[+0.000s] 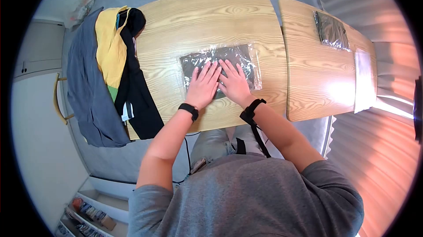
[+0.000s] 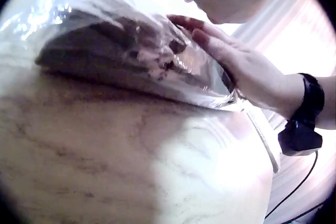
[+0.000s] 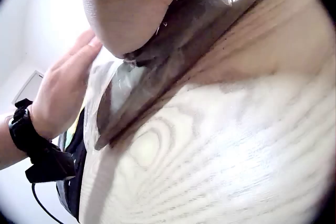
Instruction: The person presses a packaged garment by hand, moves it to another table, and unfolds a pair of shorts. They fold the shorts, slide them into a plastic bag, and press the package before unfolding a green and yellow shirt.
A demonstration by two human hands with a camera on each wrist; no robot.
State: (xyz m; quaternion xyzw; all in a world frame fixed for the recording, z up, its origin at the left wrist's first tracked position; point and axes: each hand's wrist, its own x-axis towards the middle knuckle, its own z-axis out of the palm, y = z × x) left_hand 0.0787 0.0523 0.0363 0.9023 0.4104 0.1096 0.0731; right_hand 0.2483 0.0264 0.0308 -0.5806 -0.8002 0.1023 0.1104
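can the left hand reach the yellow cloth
Probably yes: the left hand rests flat on the bag, with only bare tabletop and the black garment between it and the yellow cloth.

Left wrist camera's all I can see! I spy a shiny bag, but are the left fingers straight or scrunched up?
Observer: Straight. The head view shows the left hand spread flat on the bag.
Operator: Cool! Any clothes around?
Observer: Yes, a yellow garment lies over the left end of the table.
Operator: And another shiny bag?
Observer: Yes, a second bag lies on the other table.
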